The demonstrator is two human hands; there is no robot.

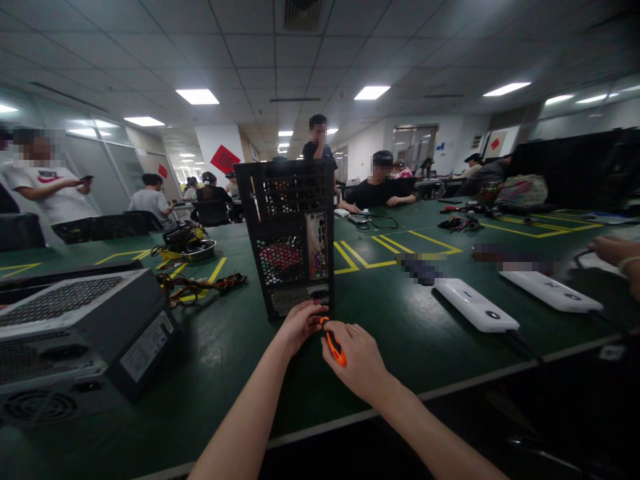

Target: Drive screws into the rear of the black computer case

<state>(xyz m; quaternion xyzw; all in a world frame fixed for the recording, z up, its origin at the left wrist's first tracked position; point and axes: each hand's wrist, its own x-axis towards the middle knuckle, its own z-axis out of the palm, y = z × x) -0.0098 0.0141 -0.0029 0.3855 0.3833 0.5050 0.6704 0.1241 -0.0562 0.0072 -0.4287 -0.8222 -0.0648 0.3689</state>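
Note:
A black computer case (295,223) stands upright on the green table, its rear panel facing me with vent holes and a column of ports. My right hand (361,357) is closed around the orange and black handle of a screwdriver (337,350), which points toward the bottom of the case. Just ahead of it, my left hand (300,325) has its fingers curled together at the case's lower edge, close to the screwdriver's front end. Whatever lies between those left fingers is hidden, and so is the screwdriver's tip.
Grey power supply units (95,333) sit at the left, with bundled cables (200,287) behind them. White power strips (477,307) lie at the right, where another person's hand (617,257) reaches in. Yellow tape marks the table (390,373). Across it sits a person in black (380,190).

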